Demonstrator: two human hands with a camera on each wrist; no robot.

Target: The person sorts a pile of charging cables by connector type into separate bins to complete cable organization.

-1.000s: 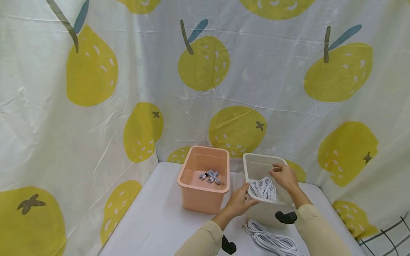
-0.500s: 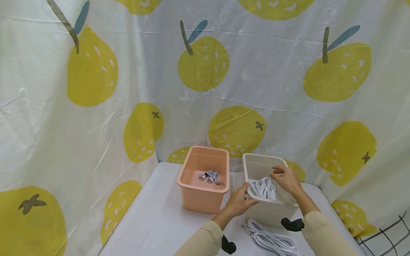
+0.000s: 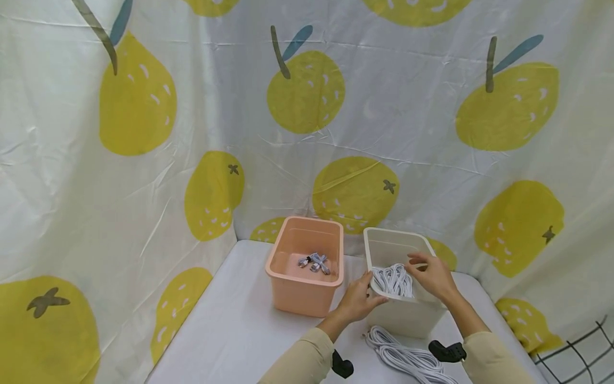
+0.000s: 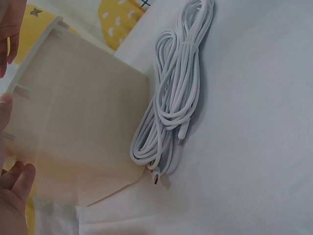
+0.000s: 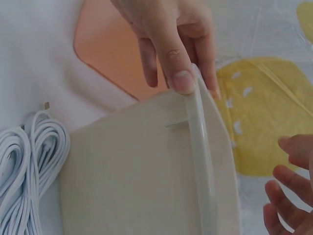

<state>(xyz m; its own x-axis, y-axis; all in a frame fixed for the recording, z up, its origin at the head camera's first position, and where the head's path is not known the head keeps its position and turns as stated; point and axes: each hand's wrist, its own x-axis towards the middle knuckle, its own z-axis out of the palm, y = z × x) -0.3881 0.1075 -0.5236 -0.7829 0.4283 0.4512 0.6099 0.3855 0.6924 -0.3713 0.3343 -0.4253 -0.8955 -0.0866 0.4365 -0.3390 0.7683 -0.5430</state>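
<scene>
A white bin stands on the table beside a pink bin. My left hand grips the white bin's near left rim, and the right wrist view shows its thumb pressed over the rim. A bundle of white cable lies inside the bin. Just above that bundle hovers my right hand, fingers relaxed and holding nothing. Another white cable coil lies on the table against the bin's near wall. The pink bin holds a few small grey cables.
A white cloth covers the table. A curtain printed with yellow fruit closes off the back and both sides. A black wire grid shows at the lower right corner.
My right hand has drifted a little nearer and lower over the white bin, and its forearm has swung right. The left hand keeps its hold on the rim.
</scene>
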